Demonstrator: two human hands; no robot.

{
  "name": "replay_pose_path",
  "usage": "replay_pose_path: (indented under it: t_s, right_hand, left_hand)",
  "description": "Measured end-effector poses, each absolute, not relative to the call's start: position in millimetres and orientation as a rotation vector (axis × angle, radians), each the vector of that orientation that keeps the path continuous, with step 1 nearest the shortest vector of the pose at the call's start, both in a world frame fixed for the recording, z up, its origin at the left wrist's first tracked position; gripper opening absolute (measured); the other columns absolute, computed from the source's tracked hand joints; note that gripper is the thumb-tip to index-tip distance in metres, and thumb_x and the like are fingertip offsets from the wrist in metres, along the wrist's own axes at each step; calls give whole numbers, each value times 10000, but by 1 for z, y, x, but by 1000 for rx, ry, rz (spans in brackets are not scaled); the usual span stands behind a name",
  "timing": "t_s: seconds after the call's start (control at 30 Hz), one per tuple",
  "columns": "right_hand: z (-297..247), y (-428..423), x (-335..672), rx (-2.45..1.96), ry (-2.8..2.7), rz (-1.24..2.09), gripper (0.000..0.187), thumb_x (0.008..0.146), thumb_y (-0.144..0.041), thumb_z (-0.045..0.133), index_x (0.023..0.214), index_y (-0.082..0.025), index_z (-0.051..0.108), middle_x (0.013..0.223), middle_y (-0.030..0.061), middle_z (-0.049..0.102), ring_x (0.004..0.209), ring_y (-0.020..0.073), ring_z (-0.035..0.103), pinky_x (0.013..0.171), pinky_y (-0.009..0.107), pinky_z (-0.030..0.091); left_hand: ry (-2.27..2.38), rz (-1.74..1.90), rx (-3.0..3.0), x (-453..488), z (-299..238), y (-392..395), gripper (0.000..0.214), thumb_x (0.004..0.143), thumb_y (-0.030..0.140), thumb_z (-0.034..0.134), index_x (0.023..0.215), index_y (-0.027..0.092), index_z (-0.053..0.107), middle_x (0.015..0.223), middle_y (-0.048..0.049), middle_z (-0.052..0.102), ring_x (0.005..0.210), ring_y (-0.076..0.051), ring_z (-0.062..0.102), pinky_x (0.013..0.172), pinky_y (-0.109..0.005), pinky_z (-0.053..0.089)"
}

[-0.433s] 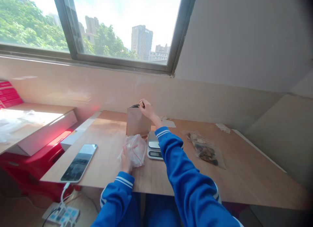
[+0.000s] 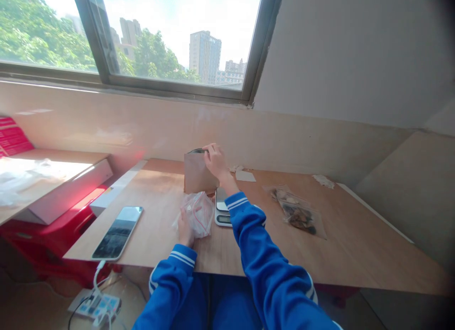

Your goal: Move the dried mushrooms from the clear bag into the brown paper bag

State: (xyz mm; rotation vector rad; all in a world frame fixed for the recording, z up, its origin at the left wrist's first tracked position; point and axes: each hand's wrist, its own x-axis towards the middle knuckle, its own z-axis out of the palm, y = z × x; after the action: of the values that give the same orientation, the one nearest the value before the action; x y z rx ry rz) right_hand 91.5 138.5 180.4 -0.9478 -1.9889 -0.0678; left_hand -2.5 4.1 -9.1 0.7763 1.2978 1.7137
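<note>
Holding crinkled zip bag (image 2: pixel 197 215) in left hand (image 2: pixel 185 230), right hand (image 2: pixel 215 161) on kraft-paper bag (image 2: pixel 197 173)

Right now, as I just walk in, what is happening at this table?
A person in blue sleeves works at a light wooden table. The right hand rests its fingers on the top edge of a brown paper bag. The left hand holds a clear plastic zip bag. A white digital scale stands beside them, and a clear bag of dried brown pieces lies further right.
</note>
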Motion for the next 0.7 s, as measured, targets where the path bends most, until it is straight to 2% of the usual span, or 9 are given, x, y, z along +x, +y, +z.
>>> replay_pose_path:
  t_s: [0.13,0.23,0.3,0.37,0.43,0.53,0.7]
  right_hand:
    - [137,81,95,-1031,-1613,216,260,943,-270,350,990,-185,591,1026,88,596,1008,201,533,959,352,399]
    - [89,36,94,-1212,-1428,491,336,870,-441,512,1054,-165,564,1073,120,601,1047,235,542,954,383,417]
    - [66,14,91,-1213,-1381,740,403,860,-489,518,1099,-165,546,1068,118,633,1007,228,588,896,362,458]
    - [55,1,90,-1198,-1339,858,458,821,-507,573,1128,-168,535,1080,114,652,990,227,616,864,343,475]
    - [54,-6,92,-1192,-1305,878,438,810,-509,583,1087,-169,566,1065,111,671,974,230,632,850,333,480]
    - [58,-8,102,-1201,-1243,842,398,876,-517,457,943,-165,630,961,112,707,894,230,653,807,329,489]
    - [57,-13,123,-1248,-1135,745,511,903,-590,357,875,-174,652,793,103,724,769,240,660,741,345,495]
  left_hand:
    - [1221,1688,705,-2,-8,5,705,863,692,303,884,141,743,1028,-144,721,1036,-265,651,912,-391,515]
    - [1189,1724,681,0,-8,5,663,823,704,400,936,132,716,962,-138,725,942,-252,672,823,-371,540]
    - [1213,1735,703,0,-9,6,663,789,713,453,961,120,692,881,-118,721,825,-232,675,733,-352,546]
    - [1246,1739,781,0,-9,7,663,773,715,476,968,115,679,862,-100,712,795,-220,661,704,-333,534]
    - [1261,1749,898,0,-8,7,622,780,680,504,995,121,675,948,-102,708,896,-221,647,774,-321,514]
    - [1265,1735,1041,3,-3,4,521,779,588,583,1026,138,672,1042,-99,696,992,-217,618,846,-304,479]
    - [1282,1649,1130,8,4,-1,419,758,555,625,847,148,667,761,-36,667,713,-156,594,630,-241,454]
